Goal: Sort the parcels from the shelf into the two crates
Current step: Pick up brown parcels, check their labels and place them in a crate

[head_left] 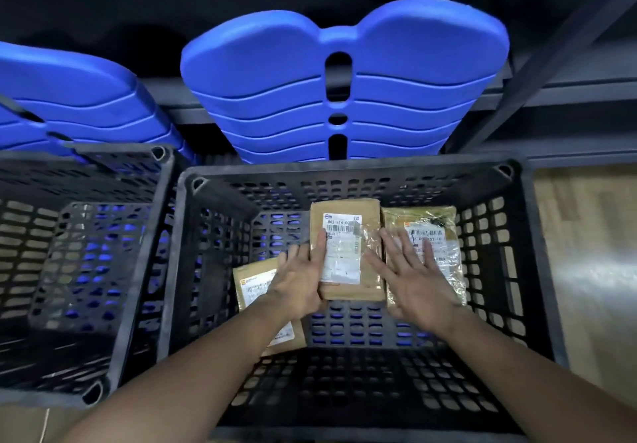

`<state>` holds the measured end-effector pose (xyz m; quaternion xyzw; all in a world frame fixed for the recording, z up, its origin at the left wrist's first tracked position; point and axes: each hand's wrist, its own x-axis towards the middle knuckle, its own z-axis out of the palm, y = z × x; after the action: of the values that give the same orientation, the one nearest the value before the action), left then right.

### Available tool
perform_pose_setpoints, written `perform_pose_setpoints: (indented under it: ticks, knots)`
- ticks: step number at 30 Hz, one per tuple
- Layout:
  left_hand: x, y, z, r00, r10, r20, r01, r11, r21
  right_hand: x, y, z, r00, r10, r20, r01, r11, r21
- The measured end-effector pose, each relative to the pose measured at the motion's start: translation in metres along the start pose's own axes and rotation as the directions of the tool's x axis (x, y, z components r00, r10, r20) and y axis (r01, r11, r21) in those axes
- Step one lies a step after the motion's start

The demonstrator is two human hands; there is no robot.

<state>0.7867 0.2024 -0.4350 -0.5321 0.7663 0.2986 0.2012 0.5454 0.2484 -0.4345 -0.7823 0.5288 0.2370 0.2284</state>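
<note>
1. Black plastic makes up two crates that stand side by side, the left crate (148,270) and the right crate (344,167). Their rims are just beside each other.
2. Three parcels lie on the bottom of the right crate.
3. The middle parcel (368,270) is brown card with a white label. It lies flat near the far wall of the crate.
4. The bag parcel (439,232) has a shiny clear wrap and a label too. It lies just beside the middle parcel, on its right.
5. The low parcel (253,284) lies to the left and closer to the person. The arm and hand hide part of it.
6. The left hand (300,280) holds the middle parcel by its left edge. The thumb lies straight on top, at the edge of the label. The other fingers are close together along the left side. I cannot tell if they reach under it.
7. The right hand (417,280) is over the right edge of the middle parcel and over the bag parcel. Its palm faces down, and its fingers are straight and spread wide. It holds nothing. It looks a bit blurry, and I cannot tell if it touches the parcels.
8. Behind the crates are stacks of blue seats (344,77) and a dark shelf frame (537,73). A pale wood floor (586,235) shows on the right.
</note>
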Motion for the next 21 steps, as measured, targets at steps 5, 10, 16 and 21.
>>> perform_pose_setpoints:
  ticks: [5,10,16,21]
  knots:
    - [0.001,-0.009,0.003,1.0,0.007,-0.004,-0.007,0.998,0.069,0.006,0.011,0.008,0.996,-0.066,-0.066,0.066,0.998,0.004]
    - [-0.003,-0.015,0.005,0.999,0.026,-0.028,-0.024,0.997,0.071,0.007,0.014,0.018,0.99,0.127,-0.068,-0.123,0.991,0.061]
    - [-0.008,-0.02,0.007,0.999,0.005,-0.043,-0.003,0.998,0.068,0.008,0.005,0.021,0.987,0.134,-0.085,-0.122,0.985,0.126]
    - [-0.008,-0.032,0.006,1.0,-0.014,-0.021,0.015,1.0,0.027,0.021,0.006,0.02,0.99,0.075,-0.121,-0.063,0.993,0.1]
